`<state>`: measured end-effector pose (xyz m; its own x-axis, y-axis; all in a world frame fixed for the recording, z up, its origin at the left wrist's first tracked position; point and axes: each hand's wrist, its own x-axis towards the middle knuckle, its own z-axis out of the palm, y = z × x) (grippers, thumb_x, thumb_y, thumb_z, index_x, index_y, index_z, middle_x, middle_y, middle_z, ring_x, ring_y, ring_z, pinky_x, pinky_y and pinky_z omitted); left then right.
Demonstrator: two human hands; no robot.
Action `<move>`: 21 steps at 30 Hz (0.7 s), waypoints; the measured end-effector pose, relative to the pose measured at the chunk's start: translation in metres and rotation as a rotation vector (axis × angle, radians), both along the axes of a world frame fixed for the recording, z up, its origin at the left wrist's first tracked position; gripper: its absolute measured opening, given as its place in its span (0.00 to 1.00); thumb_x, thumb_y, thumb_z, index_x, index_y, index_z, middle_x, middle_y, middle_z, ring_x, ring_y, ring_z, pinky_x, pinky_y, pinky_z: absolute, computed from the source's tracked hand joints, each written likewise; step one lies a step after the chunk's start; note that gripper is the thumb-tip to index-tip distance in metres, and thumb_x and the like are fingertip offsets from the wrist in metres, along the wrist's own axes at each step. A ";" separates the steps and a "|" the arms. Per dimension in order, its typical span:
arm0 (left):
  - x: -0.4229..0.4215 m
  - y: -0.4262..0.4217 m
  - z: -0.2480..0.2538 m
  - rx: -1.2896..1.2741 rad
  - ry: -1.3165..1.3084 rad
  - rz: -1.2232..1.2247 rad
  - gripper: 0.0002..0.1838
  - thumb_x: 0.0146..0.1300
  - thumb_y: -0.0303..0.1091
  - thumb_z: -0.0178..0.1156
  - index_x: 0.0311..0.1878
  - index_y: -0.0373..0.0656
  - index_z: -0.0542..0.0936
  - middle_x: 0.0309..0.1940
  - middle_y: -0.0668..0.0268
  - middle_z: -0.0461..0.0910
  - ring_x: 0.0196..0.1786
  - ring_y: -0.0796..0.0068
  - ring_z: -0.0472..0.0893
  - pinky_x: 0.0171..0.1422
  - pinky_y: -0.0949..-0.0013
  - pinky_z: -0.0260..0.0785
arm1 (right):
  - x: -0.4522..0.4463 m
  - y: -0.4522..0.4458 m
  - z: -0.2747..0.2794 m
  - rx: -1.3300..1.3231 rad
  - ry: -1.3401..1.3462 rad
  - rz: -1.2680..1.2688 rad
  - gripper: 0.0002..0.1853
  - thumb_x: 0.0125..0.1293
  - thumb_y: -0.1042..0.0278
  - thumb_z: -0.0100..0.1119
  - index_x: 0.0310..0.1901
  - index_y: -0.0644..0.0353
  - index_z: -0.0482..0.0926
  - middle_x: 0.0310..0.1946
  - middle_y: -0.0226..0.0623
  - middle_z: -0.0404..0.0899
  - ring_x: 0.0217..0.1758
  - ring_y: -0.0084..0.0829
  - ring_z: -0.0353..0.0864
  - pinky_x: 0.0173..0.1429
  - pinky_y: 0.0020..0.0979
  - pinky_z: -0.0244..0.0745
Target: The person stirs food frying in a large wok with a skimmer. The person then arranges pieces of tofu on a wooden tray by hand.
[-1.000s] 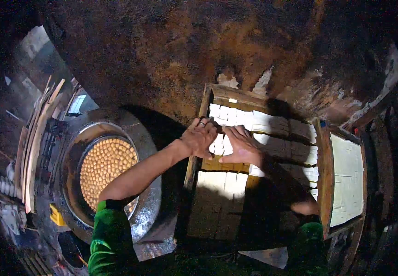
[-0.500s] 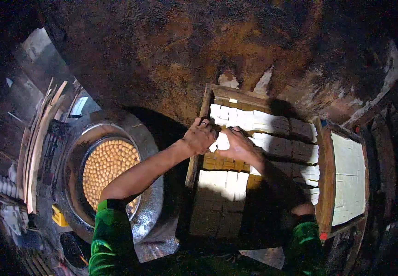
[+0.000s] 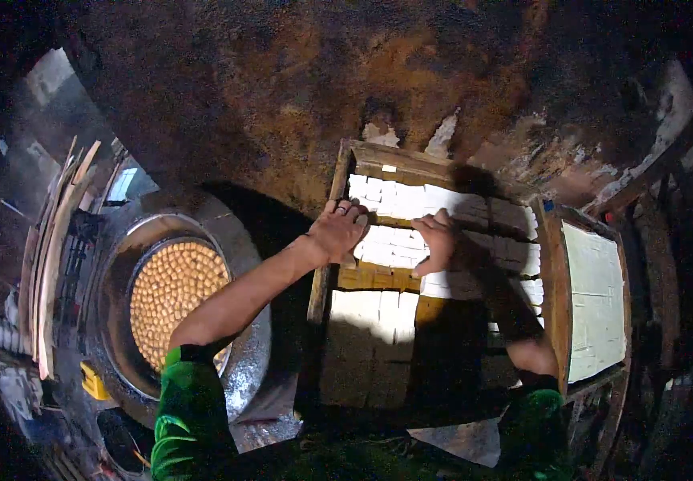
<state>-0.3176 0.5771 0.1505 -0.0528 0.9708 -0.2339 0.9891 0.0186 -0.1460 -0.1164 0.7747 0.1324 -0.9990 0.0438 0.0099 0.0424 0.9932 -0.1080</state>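
My left hand [image 3: 338, 232] lies at the left end of a row of white tofu pieces [image 3: 391, 247], a ring on one finger. It holds nothing, its fingers stretched out. At the other end of this row my right hand [image 3: 436, 244] has its thumb and fingers apart, close to the tofu. The row rests in a wooden tray [image 3: 324, 297], lit brightly between the hands. Behind it runs another row of cut tofu [image 3: 410, 200]. Nearer to me sits a wide block of tofu [image 3: 372, 314], scored into pieces and partly in shadow.
On the left a large pan [image 3: 114, 280] contains many browned pieces [image 3: 174, 293] in liquid. A second wooden frame with a pale slab [image 3: 595, 301] stands at the right. Long wooden strips [image 3: 54, 256] lean at far left, near a yellow object [image 3: 94, 381]. A stained wall rises behind.
The white tofu pieces between my hands now lie in the tray's second row. My hands have moved apart and let go. The whole view has shifted slightly.
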 end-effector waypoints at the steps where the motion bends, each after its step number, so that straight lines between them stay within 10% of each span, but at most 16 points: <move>1: 0.007 0.001 -0.002 0.005 -0.002 -0.002 0.54 0.47 0.66 0.65 0.70 0.40 0.59 0.68 0.51 0.61 0.72 0.48 0.58 0.73 0.43 0.47 | 0.001 -0.002 -0.002 0.023 -0.007 -0.009 0.57 0.30 0.36 0.74 0.61 0.70 0.68 0.51 0.51 0.73 0.54 0.48 0.66 0.60 0.46 0.61; 10: 0.055 0.049 -0.030 0.117 -0.258 -0.052 0.48 0.51 0.62 0.63 0.64 0.32 0.62 0.64 0.47 0.64 0.71 0.48 0.58 0.75 0.46 0.43 | 0.000 -0.006 -0.016 0.114 0.017 -0.031 0.43 0.29 0.42 0.74 0.46 0.63 0.74 0.42 0.43 0.76 0.48 0.44 0.68 0.50 0.44 0.63; 16: 0.037 0.050 -0.036 0.094 -0.359 -0.078 0.40 0.56 0.54 0.63 0.60 0.31 0.63 0.60 0.47 0.66 0.69 0.49 0.63 0.74 0.44 0.47 | 0.001 -0.001 0.000 -0.269 0.031 -0.044 0.33 0.32 0.50 0.73 0.45 0.51 0.75 0.36 0.33 0.78 0.42 0.43 0.71 0.47 0.41 0.64; 21: 0.028 0.050 -0.055 0.278 -0.429 -0.155 0.38 0.55 0.53 0.64 0.57 0.30 0.65 0.53 0.46 0.68 0.62 0.48 0.67 0.70 0.45 0.51 | 0.004 -0.001 0.001 -0.208 -0.034 -0.137 0.36 0.35 0.51 0.73 0.51 0.54 0.75 0.38 0.42 0.78 0.44 0.43 0.71 0.50 0.41 0.66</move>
